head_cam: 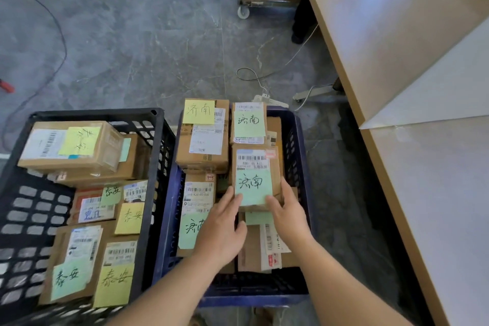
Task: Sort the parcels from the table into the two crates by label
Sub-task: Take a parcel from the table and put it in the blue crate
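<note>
setting down is how i read this: the parcel (255, 174) with the green note (255, 188) sits between my two hands, low over the blue crate (300, 156), on top of the boxes stacked there. every note i can read ahead of the grip and to its left inside that crate carries the same two characters as the one i hold, so this looks like the right side for it. the black crate (156, 167), further left of the grip, holds boxes marked with a different pair.

my right hand (287, 213) pinches the parcel's right edge, thumb on the face by the note's lower corner, fingers wrapped behind. my left hand (221, 227) is not clamped: its fingers lie fairly straight against the left edge, steadying. whether the parcel's weight rests on the box below, i cannot tell. the table (397, 34) stands off to the right of the grip.
</note>
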Tool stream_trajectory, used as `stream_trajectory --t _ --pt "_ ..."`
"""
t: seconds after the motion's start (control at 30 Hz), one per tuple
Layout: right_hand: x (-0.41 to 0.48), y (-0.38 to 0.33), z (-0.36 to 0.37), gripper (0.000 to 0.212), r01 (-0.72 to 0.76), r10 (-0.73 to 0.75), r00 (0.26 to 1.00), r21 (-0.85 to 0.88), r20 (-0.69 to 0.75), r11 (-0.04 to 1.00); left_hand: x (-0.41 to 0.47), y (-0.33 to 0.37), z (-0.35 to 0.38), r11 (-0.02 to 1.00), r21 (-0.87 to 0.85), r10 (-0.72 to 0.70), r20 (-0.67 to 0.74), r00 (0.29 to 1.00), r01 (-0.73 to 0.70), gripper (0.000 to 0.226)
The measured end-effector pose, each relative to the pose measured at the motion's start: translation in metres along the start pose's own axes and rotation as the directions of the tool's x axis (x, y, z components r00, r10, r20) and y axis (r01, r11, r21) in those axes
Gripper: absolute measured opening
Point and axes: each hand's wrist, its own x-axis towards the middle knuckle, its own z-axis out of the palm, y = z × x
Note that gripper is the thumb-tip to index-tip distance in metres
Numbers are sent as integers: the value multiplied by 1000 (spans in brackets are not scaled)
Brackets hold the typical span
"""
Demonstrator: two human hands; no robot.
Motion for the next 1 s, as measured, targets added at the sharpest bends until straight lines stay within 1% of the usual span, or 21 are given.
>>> stream_trajectory --t 0.13,0.23,0.33,0.4,0.47,0.53,0.6,0.73,0.87,1.0 --pt "17 -6 1 57 1 -1 1000 -40 7 999 10 -2 -4 1000 -3 18 -17 1000 -18 61" --pt "18 -11 -5 59 -6 7 1000 -109 8 994 13 0 -4 999 9 35 -27 999 -35 62" --pt "5 -15 -13 65 11 -22 999 -252 -41 968 9 3 -4 999 47 26 -37 999 -24 64" --pt "-11 -20 -20 67 31 -59 996 -372 -64 928 3 11 -9 993 114 24 -42 999 -19 65" --pt "-31 -25 -28 68 51 -97 993 -497 -68 866 -8 22 -15 973 227 44 -37 998 -35 66" --pt "-56 -27 -34 67 60 -126 990 -602 -68 796 -24 33 -19 934 351 82 -17 996 -71 68" --pt "-88 -27 -39 67 36 -126 988 -664 -88 747 -44 40 -20 890 438 131 19 991 -126 70" --pt "-158 -22 -44 67 -20 -131 978 -693 -164 721 -88 52 -15 816 528 234 75 969 -238 73" --pt "-219 -15 -47 67 -94 -121 957 -676 -264 731 -127 67 -13 721 601 348 116 930 -345 73" --pt "-271 -16 -61 68 -193 -113 912 -656 -394 730 -154 92 -3 615 657 438 176 882 -437 74"
